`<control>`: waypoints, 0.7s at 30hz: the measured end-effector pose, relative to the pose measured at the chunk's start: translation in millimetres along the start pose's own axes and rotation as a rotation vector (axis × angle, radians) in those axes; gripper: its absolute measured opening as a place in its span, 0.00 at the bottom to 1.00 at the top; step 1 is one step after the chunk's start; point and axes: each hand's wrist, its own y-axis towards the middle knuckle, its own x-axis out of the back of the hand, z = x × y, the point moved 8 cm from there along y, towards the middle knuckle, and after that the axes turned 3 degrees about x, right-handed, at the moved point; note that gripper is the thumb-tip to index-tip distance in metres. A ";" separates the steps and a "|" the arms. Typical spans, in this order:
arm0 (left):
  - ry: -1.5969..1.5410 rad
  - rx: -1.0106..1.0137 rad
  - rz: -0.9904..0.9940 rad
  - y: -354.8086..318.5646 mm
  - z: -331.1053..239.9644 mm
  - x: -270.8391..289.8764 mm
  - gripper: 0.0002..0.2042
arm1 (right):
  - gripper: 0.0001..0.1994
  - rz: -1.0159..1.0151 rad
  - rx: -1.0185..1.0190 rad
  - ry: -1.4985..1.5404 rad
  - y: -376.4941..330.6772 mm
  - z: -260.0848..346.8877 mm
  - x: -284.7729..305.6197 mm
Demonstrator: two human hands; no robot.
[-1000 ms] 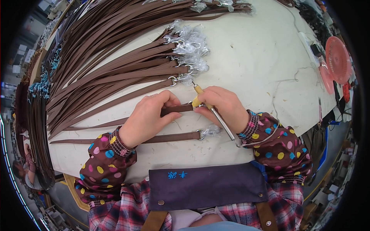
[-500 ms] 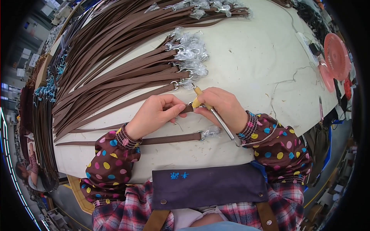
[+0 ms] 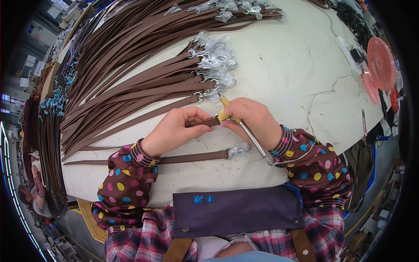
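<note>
Two hands pinch brown strap; clear plastic-wrapped clasps just beyond.

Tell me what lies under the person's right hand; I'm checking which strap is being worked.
Under the right hand show a brown strap end, pinched by the left hand, and a yellow-handled metal tool. The strap's ring is covered by fingers.
</note>
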 end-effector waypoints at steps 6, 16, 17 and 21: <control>-0.068 0.178 0.034 0.4 5.3 2.7 0.11 | 0.12 0.010 -0.124 0.082 -0.6 -6.0 -1.0; 0.398 -0.197 -0.094 -33.4 -10.8 -6.2 0.08 | 0.11 0.156 -0.030 0.060 -7.1 5.0 -5.3; 0.444 -0.187 -0.085 -41.4 -10.0 -11.7 0.08 | 0.11 0.159 -0.024 0.062 -6.8 4.3 -4.7; 0.644 -0.305 -0.114 -54.9 -17.3 -4.8 0.08 | 0.06 0.085 -0.016 -0.026 -0.2 5.8 7.7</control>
